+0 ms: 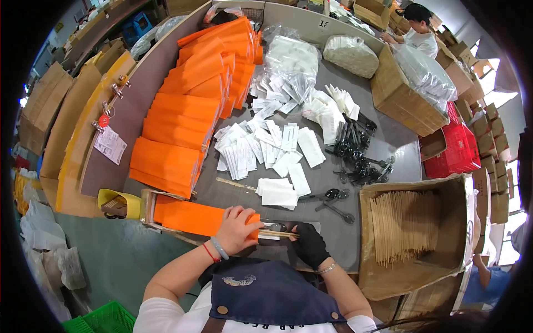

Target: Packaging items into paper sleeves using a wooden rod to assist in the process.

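My left hand (pixel 237 230) is closed over the right end of a flat orange sleeve (pixel 189 217) lying in a low wooden frame (pixel 147 206). My right hand (pixel 311 245), in a black fingerless glove, pinches a pair of wooden chopsticks (pixel 282 233). Their far ends run into the mouth of that sleeve by my left fingers. A dark spoon (pixel 276 226) and a bit of white packet lie along the chopsticks, partly covered by my hands. Just beyond, white paper packets (pixel 277 191) lie stacked, with loose black plastic spoons (pixel 336 194) to their right.
Piled orange sleeves (pixel 177 130) line the left side. White packets (pixel 261 141) spread mid-table, beside a heap of black spoons (pixel 355 147). At right stands a cardboard box (pixel 386 282) of chopsticks. A yellow container (pixel 130 204) sits left. Another person (pixel 419 36) works at the far right.
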The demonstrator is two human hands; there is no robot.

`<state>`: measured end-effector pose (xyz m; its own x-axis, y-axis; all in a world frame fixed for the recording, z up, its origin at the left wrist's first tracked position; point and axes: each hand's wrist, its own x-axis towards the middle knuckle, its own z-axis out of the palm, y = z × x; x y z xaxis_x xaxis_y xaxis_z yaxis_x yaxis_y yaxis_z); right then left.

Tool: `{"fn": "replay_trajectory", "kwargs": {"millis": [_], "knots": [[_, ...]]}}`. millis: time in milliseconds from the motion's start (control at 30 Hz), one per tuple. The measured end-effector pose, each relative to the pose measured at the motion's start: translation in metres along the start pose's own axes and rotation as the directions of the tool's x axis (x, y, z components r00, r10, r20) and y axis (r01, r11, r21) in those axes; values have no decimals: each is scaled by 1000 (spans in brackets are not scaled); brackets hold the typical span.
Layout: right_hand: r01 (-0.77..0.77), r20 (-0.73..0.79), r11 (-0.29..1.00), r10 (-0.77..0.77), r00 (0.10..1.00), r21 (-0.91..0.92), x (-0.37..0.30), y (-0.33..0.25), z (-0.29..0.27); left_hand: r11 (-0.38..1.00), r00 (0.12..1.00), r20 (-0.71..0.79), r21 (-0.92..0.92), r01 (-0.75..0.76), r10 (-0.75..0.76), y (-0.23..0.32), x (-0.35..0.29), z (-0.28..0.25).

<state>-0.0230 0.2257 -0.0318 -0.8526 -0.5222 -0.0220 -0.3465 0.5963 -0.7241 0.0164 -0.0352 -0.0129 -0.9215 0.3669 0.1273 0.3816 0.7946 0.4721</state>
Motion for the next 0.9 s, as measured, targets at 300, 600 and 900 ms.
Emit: {"fn": "replay_trajectory", "kwargs": {"millis": [300, 600, 900], "knots": [[-84, -114, 995, 78, 990, -51, -1, 5, -1, 991, 996, 83, 129, -35, 24, 19, 18, 0], [-70, -64, 973, 86, 994, 222, 10, -21, 9, 994, 998, 47, 100, -49, 45, 16, 21, 8], [-119, -135, 984, 137, 981, 129, 10, -24, 31, 988, 993, 67, 119, -100, 93, 19, 30, 7]]}}
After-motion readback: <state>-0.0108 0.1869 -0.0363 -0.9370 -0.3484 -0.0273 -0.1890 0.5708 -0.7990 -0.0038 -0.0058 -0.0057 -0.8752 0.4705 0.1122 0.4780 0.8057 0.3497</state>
